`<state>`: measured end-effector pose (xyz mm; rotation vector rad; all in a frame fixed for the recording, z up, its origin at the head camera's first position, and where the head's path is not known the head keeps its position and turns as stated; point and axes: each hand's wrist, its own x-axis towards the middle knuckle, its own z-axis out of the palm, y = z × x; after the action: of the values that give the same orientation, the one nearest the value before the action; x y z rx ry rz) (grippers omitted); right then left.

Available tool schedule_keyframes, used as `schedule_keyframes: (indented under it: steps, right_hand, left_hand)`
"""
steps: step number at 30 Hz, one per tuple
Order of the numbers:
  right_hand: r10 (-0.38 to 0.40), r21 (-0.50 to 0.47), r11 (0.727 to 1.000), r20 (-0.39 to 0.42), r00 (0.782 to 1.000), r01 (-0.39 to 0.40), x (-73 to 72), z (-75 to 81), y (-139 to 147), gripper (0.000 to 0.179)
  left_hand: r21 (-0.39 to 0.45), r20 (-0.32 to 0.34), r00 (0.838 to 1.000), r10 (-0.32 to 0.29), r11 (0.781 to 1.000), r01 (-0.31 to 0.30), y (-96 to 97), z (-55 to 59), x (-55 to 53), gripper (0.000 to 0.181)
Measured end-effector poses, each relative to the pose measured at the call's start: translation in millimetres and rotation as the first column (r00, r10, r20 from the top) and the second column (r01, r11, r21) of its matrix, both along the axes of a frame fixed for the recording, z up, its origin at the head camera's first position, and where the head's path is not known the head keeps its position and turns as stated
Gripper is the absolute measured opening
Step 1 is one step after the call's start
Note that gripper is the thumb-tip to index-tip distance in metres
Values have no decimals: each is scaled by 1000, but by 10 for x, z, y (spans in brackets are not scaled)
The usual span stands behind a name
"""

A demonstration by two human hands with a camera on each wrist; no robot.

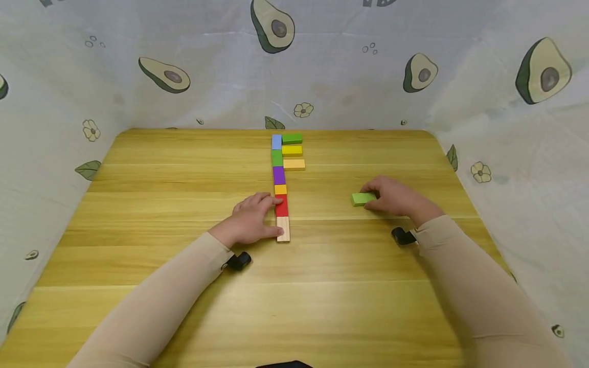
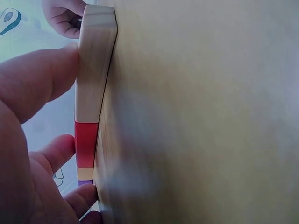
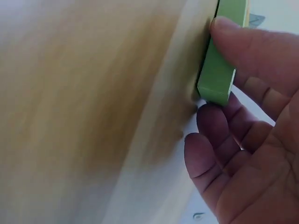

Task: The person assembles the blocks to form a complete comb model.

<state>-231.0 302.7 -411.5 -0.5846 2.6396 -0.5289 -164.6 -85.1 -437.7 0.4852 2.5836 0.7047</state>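
Observation:
A line of coloured wooden blocks runs away from me on the table. Nearest is a plain wood block (image 1: 283, 225), then a red block (image 1: 282, 208), a small orange block (image 1: 280, 189), a purple block (image 1: 279, 175), a green block (image 1: 277, 157) and a blue block (image 1: 276, 141). My left hand (image 1: 250, 220) lies along the near end from the left, fingers spread, thumb on the plain block and a fingertip on the red one. Farther right, my right hand (image 1: 391, 197) pinches a light green block (image 3: 217, 70) between thumb and fingers, low over the tabletop.
Branching right from the line's far end are a green block (image 1: 292, 138), a yellow block (image 1: 292, 151) and a pale orange block (image 1: 294, 164). An avocado-print cloth (image 1: 331, 66) surrounds the wooden table (image 1: 322, 306). Each wrist carries a small black camera (image 1: 240, 261).

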Motion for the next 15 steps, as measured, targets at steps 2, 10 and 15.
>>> schedule_keyframes:
  steps: [2,10,15]
  right_hand:
    - [5,20,1000,-29,1000,-5,-10,-7,-41,38]
    - [41,76,996,-71,997,-36,-182,32,-500,45]
    - [79,99,993,-83,993,-71,-320,25,-900,45]
  left_hand:
    - [0,1,1000,1,1000,-1,-2,2,-3,82]
    - [2,5,1000,2,1000,-2,-6,14,-2,82]
    - [0,2,1000,-5,1000,5,-1,26,0,82]
